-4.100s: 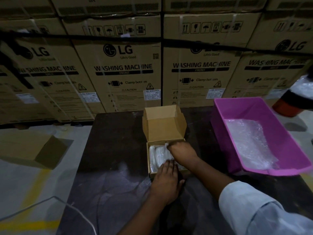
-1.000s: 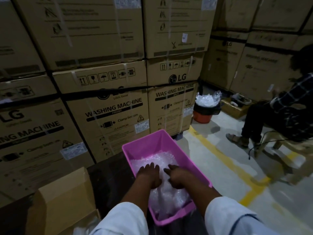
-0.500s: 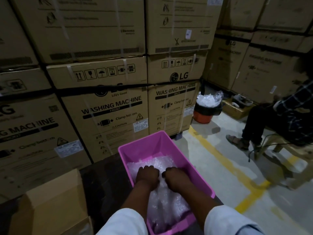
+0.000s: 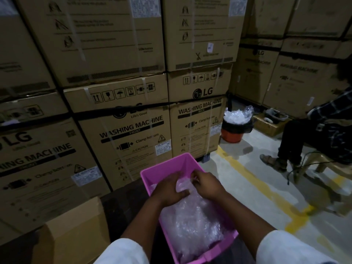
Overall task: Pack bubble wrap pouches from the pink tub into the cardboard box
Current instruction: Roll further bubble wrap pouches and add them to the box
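Over on the far left, the cardboard box (image 4: 76, 233) sits at the lower corner of the view, its plain flap standing up, on the dark worktop (image 4: 122, 202). Behind it a wall of stacked washing machine cartons (image 4: 118, 103) fills the background, strapped and printed with handling symbols.

Moving toward the middle, the pink tub (image 4: 171, 164) rests on the worktop just right of the cardboard box, with a heap of bubble wrap pouches (image 4: 192, 221) lying inside. Both hands are down in the tub, close together over the heap. The left hand (image 4: 169, 189) has its fingers curled round a bunched piece of the bubble wrap, thumb side toward the middle. The right hand (image 4: 206, 184) pinches the upper edge of that same bunch, fingertips drawn together on the film. Pale sleeves show at the bottom edge on both forearms.

Further right, on the concrete floor, a yellow line (image 4: 266, 189) runs diagonally past the tub. Beyond it stands an orange bucket (image 4: 233, 133) lined with a black bag and stuffed with clear plastic. At the far right a seated person (image 4: 320, 134) in a checked shirt and dark trousers is partly cut off by the frame edge.
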`<act>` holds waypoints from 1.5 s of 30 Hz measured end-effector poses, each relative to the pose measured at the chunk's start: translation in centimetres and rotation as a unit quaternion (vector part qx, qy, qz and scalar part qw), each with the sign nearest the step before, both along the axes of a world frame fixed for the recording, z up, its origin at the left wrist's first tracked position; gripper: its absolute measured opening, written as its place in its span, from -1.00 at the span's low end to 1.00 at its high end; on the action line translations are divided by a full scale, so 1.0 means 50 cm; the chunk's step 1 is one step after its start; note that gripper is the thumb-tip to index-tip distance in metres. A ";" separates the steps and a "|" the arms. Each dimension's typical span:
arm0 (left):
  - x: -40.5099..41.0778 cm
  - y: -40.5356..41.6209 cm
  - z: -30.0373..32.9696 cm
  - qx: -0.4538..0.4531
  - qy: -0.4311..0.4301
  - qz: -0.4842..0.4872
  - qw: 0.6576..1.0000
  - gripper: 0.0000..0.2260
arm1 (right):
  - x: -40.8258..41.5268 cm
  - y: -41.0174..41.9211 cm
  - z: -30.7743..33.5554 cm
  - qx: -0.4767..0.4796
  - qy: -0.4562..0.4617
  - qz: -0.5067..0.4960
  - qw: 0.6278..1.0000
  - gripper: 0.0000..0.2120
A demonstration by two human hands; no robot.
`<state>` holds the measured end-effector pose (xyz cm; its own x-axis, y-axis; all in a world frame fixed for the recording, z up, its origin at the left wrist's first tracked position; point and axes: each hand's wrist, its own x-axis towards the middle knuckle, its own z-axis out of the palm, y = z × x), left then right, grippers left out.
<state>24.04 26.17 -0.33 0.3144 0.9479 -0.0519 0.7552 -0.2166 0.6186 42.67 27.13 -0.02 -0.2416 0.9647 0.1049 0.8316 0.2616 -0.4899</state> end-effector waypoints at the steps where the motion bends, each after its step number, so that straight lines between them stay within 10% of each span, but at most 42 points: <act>1: -0.002 -0.011 0.012 0.014 0.014 -0.023 1.000 -0.17 | -0.002 0.001 0.006 -0.005 0.014 -0.013 1.000 -0.81; 7: -0.024 -0.063 0.046 0.132 0.245 -0.204 0.939 0.04 | -0.012 -0.004 0.027 -0.070 0.057 -0.062 0.994 -0.77; 10: -0.039 -0.061 0.043 0.208 0.303 -0.189 0.911 -0.29 | -0.015 -0.007 0.035 -0.103 0.071 -0.076 0.989 -0.83; 14: -0.044 -0.051 0.091 0.278 0.231 -0.135 0.923 -0.84 | -0.009 -0.010 0.054 -0.124 0.092 -0.071 0.986 -0.89; 20: -0.045 -0.052 0.147 0.201 -0.051 0.034 0.978 -0.93 | 0.015 -0.024 0.112 -0.152 0.137 -0.045 0.978 -0.84; 25: -0.046 -0.043 0.233 0.153 -0.247 0.139 0.947 -0.92 | 0.042 -0.062 0.169 -0.199 0.155 -0.024 0.967 -0.83; 30: -0.050 -0.047 0.301 0.171 -0.239 0.101 0.951 -0.96 | 0.040 -0.086 0.250 -0.195 0.301 -0.005 0.934 -0.52; 34: -0.034 -0.059 0.359 0.194 -0.215 0.057 0.956 -0.95 | -0.002 -0.094 0.353 -0.129 0.228 0.097 0.960 -0.36; 38: -0.054 -0.068 0.424 0.224 -0.237 0.105 0.940 -0.89 | -0.007 -0.100 0.418 -0.052 0.142 0.100 0.983 -0.61; 45: -0.131 -0.110 0.547 0.316 -0.270 0.165 0.895 -0.91 | 0.032 -0.139 0.503 -0.114 0.242 0.166 0.949 -0.16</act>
